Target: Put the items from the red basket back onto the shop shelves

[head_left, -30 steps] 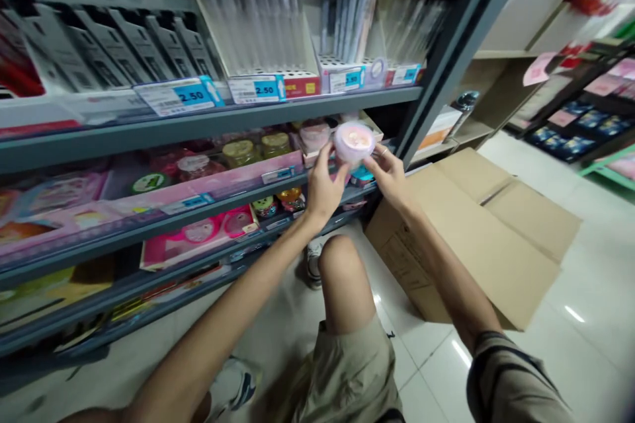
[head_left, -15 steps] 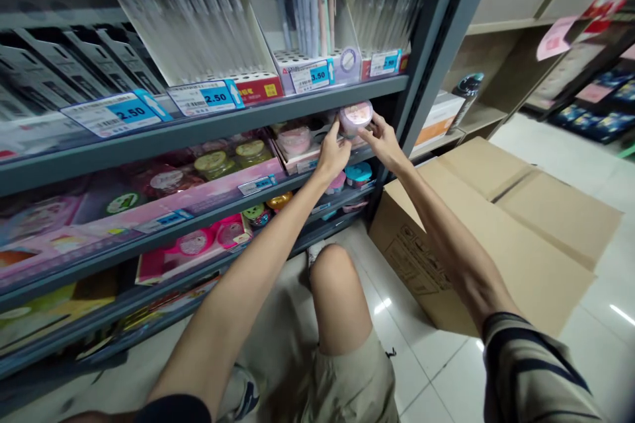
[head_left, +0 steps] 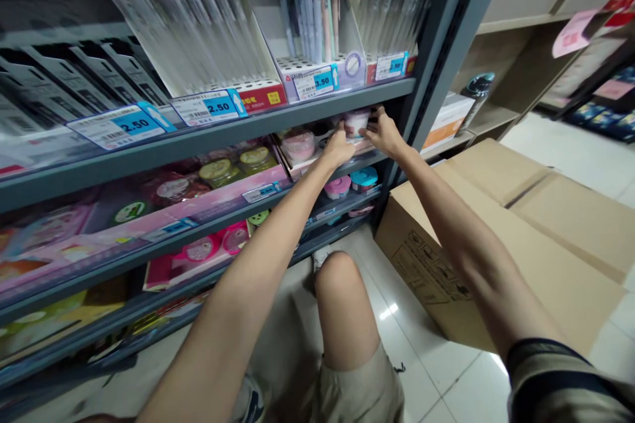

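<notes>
A small round lidded tub (head_left: 356, 123), pale pink and white, is held between my two hands just under the pen shelf. My left hand (head_left: 340, 146) grips its left side with thumb and fingers. On the other side my right hand (head_left: 385, 135) closes round it, the fingertips partly hidden in shadow. The tub is over an open display tray at the right end of the shelf. Just left in that tray sits a similar pink tub (head_left: 298, 145). Yellow-lidded tubs (head_left: 217, 168) stand farther left in a pink display box (head_left: 223, 193).
Overhead, a grey shelf edge (head_left: 297, 111) carries pens (head_left: 188, 26) and price tags. A large cardboard box (head_left: 426, 271) stands on the tiled floor at right, flaps spread. Lower shelves hold a blue-lidded tub (head_left: 364, 176) and pink tubs (head_left: 201, 248). A grey upright (head_left: 441, 39) borders the bay.
The tub has moved deeper beneath the upper shelf, both hands going with it. Its lid top faced me before; now mostly its side shows. The view has shifted slightly.
</notes>
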The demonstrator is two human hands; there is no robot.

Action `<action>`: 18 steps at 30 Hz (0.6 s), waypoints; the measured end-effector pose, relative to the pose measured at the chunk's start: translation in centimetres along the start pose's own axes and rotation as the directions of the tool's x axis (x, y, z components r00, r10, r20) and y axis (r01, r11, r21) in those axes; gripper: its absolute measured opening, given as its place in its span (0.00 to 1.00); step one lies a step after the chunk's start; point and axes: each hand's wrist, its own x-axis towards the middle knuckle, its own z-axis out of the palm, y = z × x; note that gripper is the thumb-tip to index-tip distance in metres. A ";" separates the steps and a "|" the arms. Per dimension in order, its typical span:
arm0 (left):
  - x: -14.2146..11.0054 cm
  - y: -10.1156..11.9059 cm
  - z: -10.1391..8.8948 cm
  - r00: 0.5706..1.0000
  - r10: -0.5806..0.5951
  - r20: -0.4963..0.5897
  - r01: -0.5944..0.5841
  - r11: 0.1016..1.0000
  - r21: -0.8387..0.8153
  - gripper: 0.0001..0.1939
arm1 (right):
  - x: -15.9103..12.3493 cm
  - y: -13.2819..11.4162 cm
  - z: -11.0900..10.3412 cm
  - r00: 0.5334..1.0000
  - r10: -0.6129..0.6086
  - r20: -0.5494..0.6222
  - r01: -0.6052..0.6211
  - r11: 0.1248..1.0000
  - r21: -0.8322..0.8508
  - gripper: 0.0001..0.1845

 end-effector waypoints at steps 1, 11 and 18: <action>0.0 0.3 0.0 0.999 -0.041 -0.002 0.041 0.999 0.032 0.36 | -0.2 0.0 -0.2 1.000 -0.017 -0.003 0.017 0.999 -0.036 0.53; -13.5 -2.4 0.9 0.910 0.239 -0.338 -0.317 0.927 -0.199 0.33 | -6.6 -6.9 0.0 0.928 -0.071 -0.365 0.081 0.997 0.014 0.31; -41.6 -15.2 -2.0 0.838 -0.467 -0.282 0.412 0.881 -0.233 0.31 | -11.8 -11.6 7.1 0.994 -0.078 -0.077 0.086 0.990 0.110 0.27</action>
